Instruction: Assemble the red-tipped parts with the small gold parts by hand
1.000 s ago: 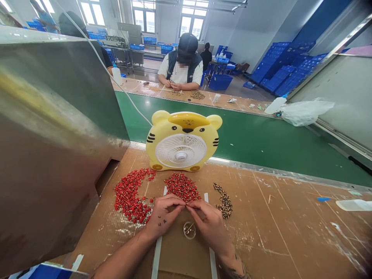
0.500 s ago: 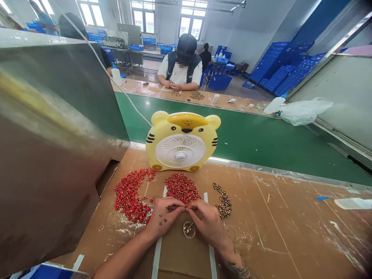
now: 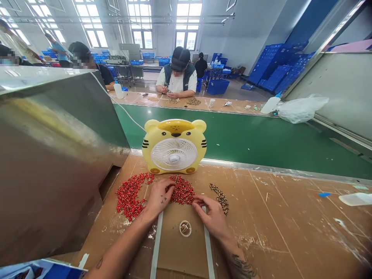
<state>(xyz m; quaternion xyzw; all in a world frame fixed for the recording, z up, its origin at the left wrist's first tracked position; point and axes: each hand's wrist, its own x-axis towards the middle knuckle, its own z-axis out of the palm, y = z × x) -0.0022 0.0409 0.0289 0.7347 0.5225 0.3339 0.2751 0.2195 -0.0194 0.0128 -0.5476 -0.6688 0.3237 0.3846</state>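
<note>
My left hand [image 3: 161, 195] reaches to the left edge of the middle pile of small red pieces [image 3: 183, 190]. Its fingers are bent together and the tips are partly hidden, so what they hold cannot be made out. At the pile's right edge is my right hand [image 3: 213, 215], thumb and forefinger slightly apart, with nothing visible between them. Below the piles, a small clear round cup [image 3: 185, 228] holds a thin white stick. Another heap of red pieces with dark and pale tips [image 3: 130, 197] lies left of my left hand. A curved row of black-and-gold pieces [image 3: 221, 197] lies beyond my right hand.
A yellow animal-faced fan [image 3: 174, 147] stands behind the piles. A large metal box [image 3: 58, 155] borders the left side. Pale tape strips [image 3: 209, 252] mark the cardboard. Across the green divider [image 3: 247, 135], a co-worker [image 3: 177, 77] sits handling small pieces.
My hands have parted from their meeting point above the cup. The left moved up to the middle pile, the right stayed to its right. The camera view has tilted upward.
</note>
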